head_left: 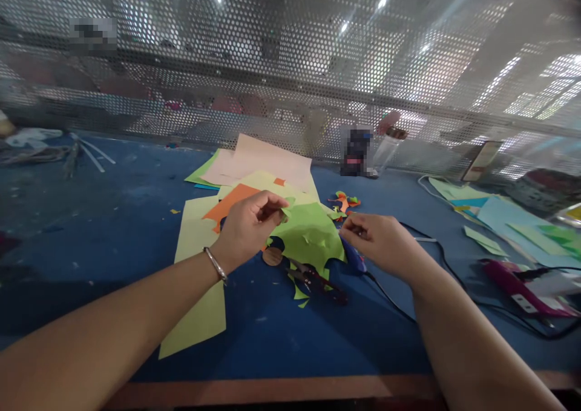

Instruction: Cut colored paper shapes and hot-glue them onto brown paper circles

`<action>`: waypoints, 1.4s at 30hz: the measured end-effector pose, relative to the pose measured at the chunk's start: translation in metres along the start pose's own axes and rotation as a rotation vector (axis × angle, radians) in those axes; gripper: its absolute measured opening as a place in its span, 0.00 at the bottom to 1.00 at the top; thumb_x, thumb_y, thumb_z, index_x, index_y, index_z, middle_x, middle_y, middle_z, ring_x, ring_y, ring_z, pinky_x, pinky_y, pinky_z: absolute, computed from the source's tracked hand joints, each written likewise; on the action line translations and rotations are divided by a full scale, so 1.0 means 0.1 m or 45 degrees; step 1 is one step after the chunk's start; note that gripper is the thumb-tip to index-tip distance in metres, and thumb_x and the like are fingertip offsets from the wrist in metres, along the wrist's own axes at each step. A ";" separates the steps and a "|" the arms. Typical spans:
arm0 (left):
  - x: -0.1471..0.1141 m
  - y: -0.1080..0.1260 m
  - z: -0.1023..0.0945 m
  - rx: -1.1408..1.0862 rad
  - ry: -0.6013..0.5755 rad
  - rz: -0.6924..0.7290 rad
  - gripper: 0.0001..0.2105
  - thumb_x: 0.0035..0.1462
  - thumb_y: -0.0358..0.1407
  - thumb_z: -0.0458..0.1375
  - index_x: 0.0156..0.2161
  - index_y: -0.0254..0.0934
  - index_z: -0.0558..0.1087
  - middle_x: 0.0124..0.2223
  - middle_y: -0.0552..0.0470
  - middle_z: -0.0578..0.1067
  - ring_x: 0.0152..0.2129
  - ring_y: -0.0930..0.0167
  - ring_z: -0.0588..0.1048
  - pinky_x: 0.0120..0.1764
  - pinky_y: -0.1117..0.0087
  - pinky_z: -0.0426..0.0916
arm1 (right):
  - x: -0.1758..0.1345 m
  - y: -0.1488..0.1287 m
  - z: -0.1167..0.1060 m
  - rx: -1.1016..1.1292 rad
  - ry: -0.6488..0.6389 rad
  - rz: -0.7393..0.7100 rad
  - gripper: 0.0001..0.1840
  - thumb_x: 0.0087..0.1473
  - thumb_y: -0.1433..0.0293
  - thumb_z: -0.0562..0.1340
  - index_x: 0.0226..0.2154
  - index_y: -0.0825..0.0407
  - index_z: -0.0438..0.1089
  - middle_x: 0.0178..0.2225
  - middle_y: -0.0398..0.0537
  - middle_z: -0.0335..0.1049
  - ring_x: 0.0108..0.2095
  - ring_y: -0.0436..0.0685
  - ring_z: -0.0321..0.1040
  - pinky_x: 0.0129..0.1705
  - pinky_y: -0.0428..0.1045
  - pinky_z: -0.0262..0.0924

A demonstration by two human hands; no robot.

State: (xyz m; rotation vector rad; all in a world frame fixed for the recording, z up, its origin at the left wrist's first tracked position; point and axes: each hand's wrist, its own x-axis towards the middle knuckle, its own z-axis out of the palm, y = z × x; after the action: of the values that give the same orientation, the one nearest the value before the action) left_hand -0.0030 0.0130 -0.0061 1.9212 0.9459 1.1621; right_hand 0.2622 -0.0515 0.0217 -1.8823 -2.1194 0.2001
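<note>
Beyond the dark scissors [320, 281] and to their left, the left hand [247, 226] pinches a small green piece [287, 210], seemingly thin paper, light and easily creased, best taken by its edge. Just past the scissors lies the green sheet [313, 232], probably limp and easily torn, so grip a broad uncut border. To their right, the right hand [384, 241] curls beside a blue corded tool [355, 258]; whether it pinches anything I cannot tell.

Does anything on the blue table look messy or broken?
Yes, a little messy. The bright green paper has uneven, cut-away edges, and small green scraps lie loose beside the scissors, so that spot looks untidy. I can't see anything spilled.
</note>
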 end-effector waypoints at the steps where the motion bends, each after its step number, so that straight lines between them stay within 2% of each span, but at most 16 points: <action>1: -0.01 0.01 0.01 0.037 -0.004 0.015 0.07 0.61 0.34 0.60 0.44 0.37 0.75 0.39 0.49 0.80 0.34 0.71 0.78 0.40 0.70 0.74 | -0.01 0.03 -0.03 -0.062 -0.036 0.030 0.11 0.59 0.63 0.58 0.29 0.49 0.72 0.24 0.43 0.72 0.25 0.53 0.65 0.27 0.48 0.48; 6: -0.04 0.05 0.03 0.091 0.005 0.051 0.07 0.62 0.35 0.59 0.43 0.39 0.76 0.39 0.50 0.80 0.35 0.71 0.78 0.41 0.70 0.74 | -0.06 0.16 -0.11 -0.238 -0.191 0.115 0.14 0.60 0.62 0.58 0.26 0.48 0.72 0.24 0.45 0.72 0.25 0.54 0.65 0.26 0.48 0.45; 10: -0.01 0.01 0.02 0.034 0.020 0.037 0.06 0.61 0.35 0.59 0.43 0.39 0.75 0.40 0.49 0.80 0.35 0.70 0.79 0.42 0.69 0.74 | -0.04 0.19 -0.02 -0.210 -0.241 0.094 0.17 0.59 0.59 0.59 0.23 0.49 0.69 0.22 0.45 0.71 0.23 0.54 0.65 0.25 0.48 0.45; 13: 0.00 -0.02 0.03 -0.092 -0.058 -0.010 0.06 0.61 0.34 0.60 0.42 0.38 0.74 0.38 0.50 0.80 0.34 0.71 0.79 0.40 0.69 0.74 | 0.02 0.19 0.06 -0.166 -0.276 0.095 0.18 0.56 0.58 0.62 0.21 0.49 0.65 0.21 0.44 0.69 0.22 0.54 0.65 0.24 0.48 0.45; 17: -0.03 0.02 0.05 -0.129 -0.160 -0.036 0.05 0.61 0.35 0.60 0.41 0.38 0.74 0.36 0.50 0.79 0.33 0.71 0.78 0.38 0.70 0.74 | 0.10 0.22 0.11 0.081 -0.323 0.150 0.15 0.52 0.62 0.64 0.20 0.49 0.63 0.17 0.41 0.67 0.19 0.52 0.65 0.22 0.47 0.50; 20: -0.02 0.04 0.04 -0.118 -0.144 -0.059 0.05 0.60 0.35 0.60 0.40 0.38 0.74 0.36 0.50 0.79 0.33 0.71 0.78 0.38 0.70 0.73 | 0.13 0.27 0.12 0.393 -0.374 0.292 0.12 0.50 0.64 0.65 0.22 0.50 0.64 0.16 0.38 0.65 0.16 0.51 0.65 0.19 0.46 0.56; 23: 0.02 -0.02 0.02 -0.151 -0.163 -0.121 0.06 0.57 0.34 0.61 0.39 0.37 0.74 0.36 0.50 0.79 0.33 0.70 0.78 0.39 0.69 0.73 | 0.15 0.32 0.11 0.723 -0.358 0.443 0.13 0.48 0.63 0.67 0.24 0.50 0.64 0.17 0.36 0.65 0.17 0.51 0.68 0.18 0.44 0.60; 25: 0.06 -0.10 0.00 -0.134 -0.170 -0.167 0.05 0.54 0.33 0.62 0.38 0.37 0.74 0.35 0.50 0.79 0.33 0.70 0.77 0.39 0.68 0.73 | 0.16 0.34 0.10 0.849 -0.311 0.504 0.14 0.46 0.62 0.69 0.26 0.50 0.64 0.18 0.35 0.65 0.17 0.51 0.69 0.17 0.43 0.60; 29: 0.09 -0.25 -0.03 -0.073 -0.187 -0.265 0.05 0.51 0.32 0.61 0.35 0.36 0.75 0.34 0.49 0.79 0.33 0.69 0.77 0.39 0.67 0.72 | 0.16 0.41 0.07 0.893 -0.130 0.495 0.17 0.45 0.59 0.70 0.28 0.51 0.66 0.16 0.36 0.66 0.15 0.50 0.67 0.15 0.43 0.59; 34: 0.11 -0.30 -0.06 -0.037 -0.208 -0.355 0.06 0.48 0.30 0.61 0.35 0.35 0.75 0.32 0.50 0.78 0.30 0.70 0.76 0.35 0.69 0.70 | 0.18 0.53 -0.01 1.034 0.267 0.524 0.18 0.43 0.59 0.72 0.29 0.51 0.68 0.19 0.39 0.69 0.15 0.50 0.66 0.16 0.44 0.61; 38: 0.11 -0.25 -0.06 -0.130 -0.182 -0.351 0.06 0.49 0.32 0.62 0.34 0.36 0.74 0.32 0.51 0.77 0.29 0.70 0.75 0.35 0.69 0.70 | 0.16 0.51 -0.12 1.416 0.546 0.532 0.16 0.42 0.63 0.73 0.31 0.50 0.69 0.23 0.41 0.70 0.19 0.50 0.67 0.20 0.45 0.65; 41: 0.10 -0.20 -0.06 -0.176 -0.158 -0.323 0.05 0.52 0.34 0.62 0.35 0.36 0.73 0.33 0.50 0.76 0.29 0.71 0.75 0.35 0.70 0.70 | 0.11 0.42 -0.21 1.675 0.578 0.540 0.12 0.45 0.67 0.71 0.32 0.49 0.69 0.29 0.45 0.70 0.23 0.50 0.66 0.23 0.46 0.64; 42: 0.10 -0.19 -0.06 -0.180 -0.147 -0.317 0.05 0.52 0.34 0.62 0.36 0.36 0.72 0.33 0.51 0.76 0.29 0.71 0.75 0.35 0.70 0.70 | 0.10 0.39 -0.23 1.745 0.537 0.525 0.09 0.48 0.67 0.69 0.31 0.50 0.69 0.30 0.46 0.69 0.24 0.49 0.65 0.24 0.47 0.63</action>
State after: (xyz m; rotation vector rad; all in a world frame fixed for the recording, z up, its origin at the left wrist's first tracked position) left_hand -0.0098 0.0320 -0.0155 1.6848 0.9810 0.9380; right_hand 0.3054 -0.0390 0.0331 -1.2277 -0.7884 0.9400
